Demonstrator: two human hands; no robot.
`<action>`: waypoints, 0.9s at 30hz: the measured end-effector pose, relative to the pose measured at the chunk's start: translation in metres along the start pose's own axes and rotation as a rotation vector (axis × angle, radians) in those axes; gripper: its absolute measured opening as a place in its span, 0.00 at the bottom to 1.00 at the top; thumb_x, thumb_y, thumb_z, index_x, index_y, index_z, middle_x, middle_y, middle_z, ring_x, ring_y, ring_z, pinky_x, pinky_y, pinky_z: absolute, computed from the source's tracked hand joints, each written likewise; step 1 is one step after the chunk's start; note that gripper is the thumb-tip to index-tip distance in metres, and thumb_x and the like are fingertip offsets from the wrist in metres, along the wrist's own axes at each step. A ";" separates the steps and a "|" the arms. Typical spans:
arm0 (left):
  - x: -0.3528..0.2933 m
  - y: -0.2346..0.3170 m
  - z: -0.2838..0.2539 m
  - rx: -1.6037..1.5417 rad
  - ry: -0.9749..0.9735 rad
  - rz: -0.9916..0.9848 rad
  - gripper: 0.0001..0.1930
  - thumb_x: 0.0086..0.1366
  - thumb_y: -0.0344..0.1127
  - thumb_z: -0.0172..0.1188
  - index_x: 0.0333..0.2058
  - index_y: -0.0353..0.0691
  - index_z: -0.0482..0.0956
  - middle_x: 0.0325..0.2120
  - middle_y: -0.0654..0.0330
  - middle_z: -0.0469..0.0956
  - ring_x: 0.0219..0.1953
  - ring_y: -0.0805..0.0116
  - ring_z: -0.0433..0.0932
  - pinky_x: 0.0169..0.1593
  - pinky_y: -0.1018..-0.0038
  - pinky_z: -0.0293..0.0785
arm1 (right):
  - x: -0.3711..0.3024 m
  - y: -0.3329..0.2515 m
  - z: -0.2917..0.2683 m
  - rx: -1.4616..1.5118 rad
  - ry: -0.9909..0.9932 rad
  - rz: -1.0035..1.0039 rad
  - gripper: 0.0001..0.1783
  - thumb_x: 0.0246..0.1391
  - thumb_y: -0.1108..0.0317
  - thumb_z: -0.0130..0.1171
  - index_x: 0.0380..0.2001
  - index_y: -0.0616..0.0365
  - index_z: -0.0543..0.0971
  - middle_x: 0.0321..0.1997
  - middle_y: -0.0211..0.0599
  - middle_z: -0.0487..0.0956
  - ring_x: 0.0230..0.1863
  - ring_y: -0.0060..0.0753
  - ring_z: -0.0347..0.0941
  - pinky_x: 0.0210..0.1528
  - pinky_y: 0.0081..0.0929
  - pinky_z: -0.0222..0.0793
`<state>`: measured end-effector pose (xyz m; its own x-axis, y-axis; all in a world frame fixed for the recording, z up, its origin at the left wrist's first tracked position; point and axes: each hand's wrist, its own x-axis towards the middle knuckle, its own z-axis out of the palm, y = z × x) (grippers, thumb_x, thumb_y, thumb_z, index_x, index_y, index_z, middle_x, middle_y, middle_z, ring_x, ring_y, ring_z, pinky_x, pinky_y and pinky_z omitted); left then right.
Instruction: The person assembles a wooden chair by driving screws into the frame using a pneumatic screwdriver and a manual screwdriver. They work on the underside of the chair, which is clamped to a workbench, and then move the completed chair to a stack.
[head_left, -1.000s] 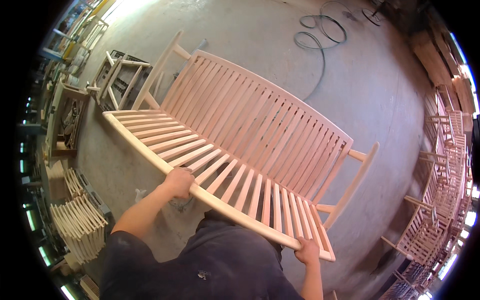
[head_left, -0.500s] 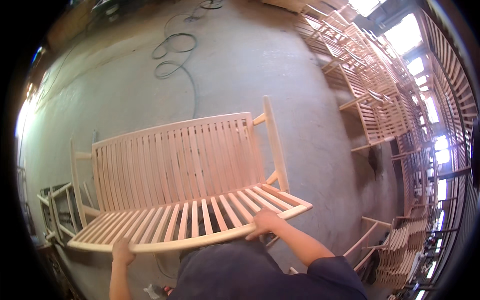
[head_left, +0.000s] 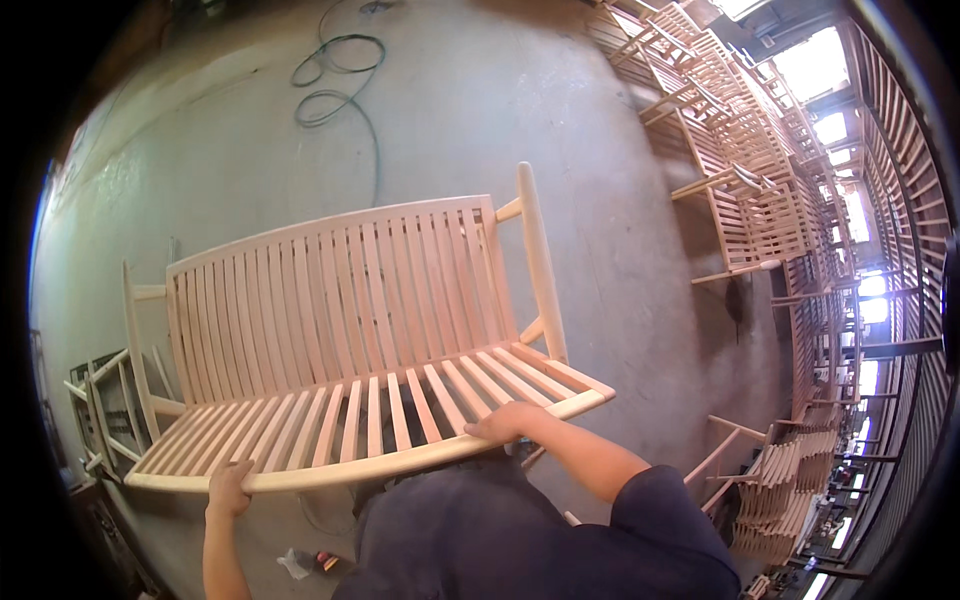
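A pale wooden slatted bench (head_left: 262, 310) stands in front of me, its backrest on the far side and an armrest at each end. My left hand (head_left: 230, 487) is closed around the front rail (head_left: 380, 467) of the seat, left of the middle, with its fingers over the top edge. My right hand (head_left: 503, 423) grips the same rail farther right, the fingers resting by the ends of the slats. Dark gaps show between the seat slats. The bench's legs are mostly hidden.
A green hose (head_left: 345, 100) lies coiled on the concrete floor beyond the bench. Stacked slatted benches (head_left: 755, 230) line the right side. Curved wooden parts (head_left: 785, 490) are piled at lower right. A wooden frame (head_left: 105, 410) stands at left. A clear plastic bag (head_left: 295, 563) lies near me.
The whole scene sits slightly higher and farther left in the picture, the floor hose included. Both hands keep their hold on the bench's front rail.
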<state>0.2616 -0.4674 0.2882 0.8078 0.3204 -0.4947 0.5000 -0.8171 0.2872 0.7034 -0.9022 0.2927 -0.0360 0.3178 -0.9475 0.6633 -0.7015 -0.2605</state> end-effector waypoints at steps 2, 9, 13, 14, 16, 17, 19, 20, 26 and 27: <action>0.000 -0.002 0.004 0.013 -0.040 -0.079 0.28 0.44 0.28 0.69 0.49 0.45 0.83 0.38 0.45 0.81 0.45 0.44 0.78 0.53 0.56 0.75 | -0.001 -0.003 -0.005 0.010 -0.057 0.033 0.40 0.67 0.32 0.26 0.62 0.43 0.75 0.62 0.45 0.76 0.63 0.52 0.71 0.66 0.45 0.62; 0.000 0.000 -0.007 -0.033 -0.046 -0.137 0.30 0.42 0.25 0.66 0.50 0.49 0.84 0.36 0.46 0.82 0.43 0.43 0.78 0.51 0.56 0.75 | -0.005 0.004 -0.001 -0.033 0.045 0.001 0.35 0.69 0.36 0.28 0.64 0.37 0.74 0.60 0.44 0.78 0.60 0.54 0.72 0.64 0.43 0.63; 0.007 0.015 -0.041 0.075 -0.114 -0.104 0.30 0.44 0.26 0.63 0.51 0.50 0.82 0.38 0.48 0.83 0.45 0.46 0.79 0.47 0.56 0.75 | -0.024 -0.002 -0.040 -0.184 0.149 -0.003 0.31 0.69 0.39 0.29 0.61 0.35 0.75 0.52 0.45 0.81 0.54 0.53 0.76 0.57 0.46 0.67; 0.004 0.018 -0.046 0.078 -0.137 -0.109 0.29 0.45 0.27 0.63 0.51 0.50 0.82 0.38 0.49 0.83 0.45 0.46 0.79 0.47 0.56 0.75 | -0.045 -0.020 -0.055 -0.205 0.134 0.029 0.28 0.72 0.47 0.29 0.57 0.39 0.77 0.54 0.43 0.81 0.56 0.52 0.75 0.56 0.47 0.68; 0.003 0.033 -0.063 0.095 -0.233 -0.144 0.28 0.47 0.30 0.63 0.52 0.52 0.80 0.37 0.50 0.82 0.45 0.47 0.79 0.46 0.55 0.75 | -0.051 -0.022 -0.065 -0.197 0.144 0.070 0.29 0.70 0.44 0.29 0.55 0.39 0.79 0.55 0.42 0.81 0.56 0.52 0.75 0.58 0.47 0.67; 0.002 0.034 -0.062 0.098 -0.229 -0.120 0.29 0.48 0.30 0.63 0.53 0.52 0.80 0.37 0.51 0.83 0.45 0.48 0.80 0.46 0.55 0.76 | -0.047 -0.007 -0.062 -0.152 0.174 0.087 0.30 0.69 0.43 0.29 0.54 0.40 0.79 0.56 0.42 0.80 0.56 0.53 0.75 0.59 0.47 0.66; -0.003 0.031 -0.053 0.110 -0.230 -0.073 0.30 0.48 0.31 0.64 0.55 0.54 0.78 0.38 0.53 0.83 0.44 0.49 0.80 0.45 0.55 0.76 | -0.042 -0.002 -0.053 -0.138 0.178 0.127 0.31 0.68 0.43 0.29 0.52 0.43 0.80 0.57 0.43 0.80 0.55 0.55 0.75 0.59 0.47 0.66; -0.007 0.038 -0.052 0.114 -0.267 -0.088 0.30 0.49 0.31 0.64 0.55 0.54 0.78 0.38 0.54 0.83 0.44 0.51 0.81 0.46 0.56 0.76 | -0.047 -0.010 -0.057 -0.176 0.156 0.152 0.31 0.68 0.43 0.29 0.51 0.44 0.80 0.57 0.44 0.80 0.55 0.55 0.75 0.59 0.47 0.66; -0.025 0.060 -0.022 0.051 -0.287 -0.105 0.31 0.49 0.27 0.64 0.55 0.56 0.78 0.42 0.58 0.83 0.44 0.53 0.81 0.49 0.60 0.76 | -0.040 0.000 -0.031 -0.190 0.304 0.165 0.32 0.67 0.45 0.30 0.48 0.53 0.81 0.49 0.53 0.81 0.54 0.58 0.75 0.59 0.47 0.67; -0.027 0.060 -0.009 0.016 -0.247 -0.112 0.31 0.48 0.27 0.63 0.55 0.56 0.79 0.40 0.57 0.83 0.43 0.52 0.81 0.48 0.59 0.76 | -0.040 0.003 -0.025 -0.189 0.350 0.165 0.31 0.67 0.48 0.30 0.45 0.53 0.82 0.48 0.53 0.82 0.52 0.59 0.75 0.57 0.48 0.68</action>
<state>0.2726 -0.5202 0.3262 0.6458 0.2845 -0.7085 0.5757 -0.7910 0.2071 0.7256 -0.9007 0.3344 0.3163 0.4314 -0.8449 0.7652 -0.6424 -0.0415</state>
